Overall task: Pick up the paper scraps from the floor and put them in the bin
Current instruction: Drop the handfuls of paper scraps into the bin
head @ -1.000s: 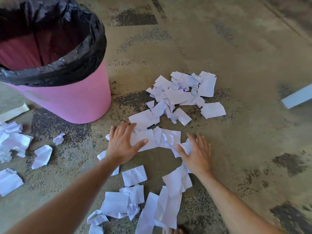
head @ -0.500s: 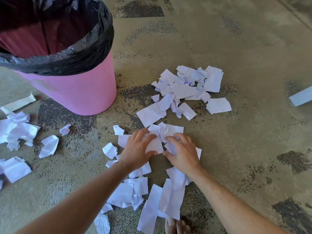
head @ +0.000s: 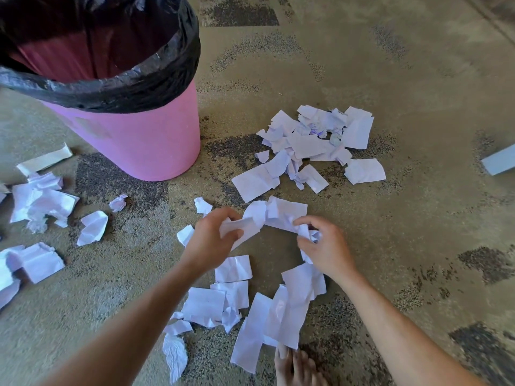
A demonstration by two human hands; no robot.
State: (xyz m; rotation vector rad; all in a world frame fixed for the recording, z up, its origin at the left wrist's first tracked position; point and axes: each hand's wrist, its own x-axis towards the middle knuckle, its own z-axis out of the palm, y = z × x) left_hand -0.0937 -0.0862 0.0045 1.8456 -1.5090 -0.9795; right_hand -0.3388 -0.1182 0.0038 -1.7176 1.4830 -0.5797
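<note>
White paper scraps lie scattered over the patterned floor. My left hand (head: 210, 240) and my right hand (head: 324, 247) each grip one side of a bunch of paper scraps (head: 271, 215), lifted a little above the floor between them. A bigger heap of scraps (head: 315, 140) lies beyond my hands. Several more scraps (head: 250, 307) lie under my forearms. The pink bin (head: 139, 137) with a black liner (head: 117, 90) stands upright at the upper left, its mouth open.
More crumpled scraps (head: 41, 201) lie left of the bin's base, with others (head: 33, 263) at the left edge. A pale flat object (head: 498, 161) pokes in at the right edge. My bare toes (head: 295, 366) show at the bottom.
My hands went from lying flat on the scraps to drawing them together, and now both have closed on the bunch and raised it slightly. The view has tilted a little toward the bin.
</note>
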